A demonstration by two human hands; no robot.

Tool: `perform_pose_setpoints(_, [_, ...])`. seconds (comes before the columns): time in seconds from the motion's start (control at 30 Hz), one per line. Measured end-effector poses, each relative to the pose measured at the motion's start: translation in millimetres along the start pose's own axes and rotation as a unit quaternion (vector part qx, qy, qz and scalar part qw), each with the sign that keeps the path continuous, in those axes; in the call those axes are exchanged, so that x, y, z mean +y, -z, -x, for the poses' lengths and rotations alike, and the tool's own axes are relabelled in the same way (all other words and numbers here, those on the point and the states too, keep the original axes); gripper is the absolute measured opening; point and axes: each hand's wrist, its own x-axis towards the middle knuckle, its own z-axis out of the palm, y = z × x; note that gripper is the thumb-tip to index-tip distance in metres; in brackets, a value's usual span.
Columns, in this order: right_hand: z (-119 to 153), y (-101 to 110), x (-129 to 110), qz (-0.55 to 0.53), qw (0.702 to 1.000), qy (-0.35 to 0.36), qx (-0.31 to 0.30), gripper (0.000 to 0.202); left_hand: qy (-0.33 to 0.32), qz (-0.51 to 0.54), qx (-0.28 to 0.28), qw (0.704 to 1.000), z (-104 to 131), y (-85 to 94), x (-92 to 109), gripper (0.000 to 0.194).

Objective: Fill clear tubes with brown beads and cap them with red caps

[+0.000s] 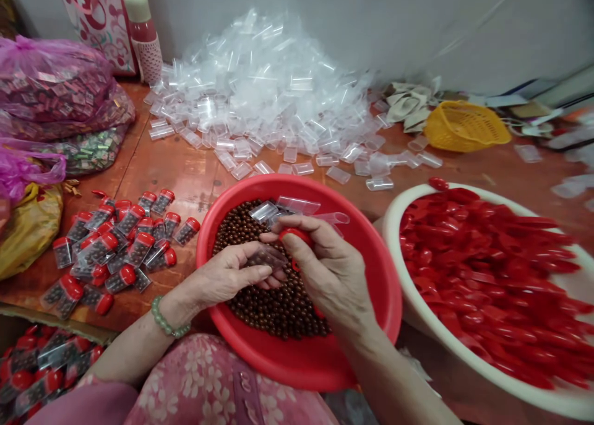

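Over the red basin [366, 351], my left hand [232, 270] holds a clear plastic case [265, 258] with dark beads inside. Close beside it, my right hand [327, 261] pinches a red cap [297, 234] between thumb and fingers. Below both hands, brown beads [283, 307] fill part of the basin. Several clear cases [299, 205] lie on the beads behind my hands. To the right, a white tub [394, 227] holds a heap of red caps [482, 289]. Left of the basin, filled cases with red caps [116, 239] lie in a pile.
A big mound of clear cases [273, 91] rises behind the basin on the wooden table [162, 159]. At the back right sits a yellow basket [466, 127]. Purple bags [55, 91] and a bottle [143, 35] stand back left. A box of capped cases [41, 363] is low left.
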Motion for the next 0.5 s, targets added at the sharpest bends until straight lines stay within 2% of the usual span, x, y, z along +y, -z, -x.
perform_pose_setpoints(0.1, [6.8,-14.6,2.4,-0.004,1.000,0.002,0.002,0.013,-0.014,0.006,0.013,1.000,-1.2,-1.1,-1.2,0.035])
perform_pose_setpoints(0.27, [10.8,-21.1,11.7,0.029,0.998,0.059,0.022,0.015,-0.026,-0.010,0.020,0.999,-1.6,-2.6,0.6,0.034])
perform_pose_setpoints(0.5, [12.3,-21.8,16.7,0.018,0.998,0.030,0.047,0.016,-0.039,-0.063,0.025,0.997,-3.5,-3.3,-1.5,0.023])
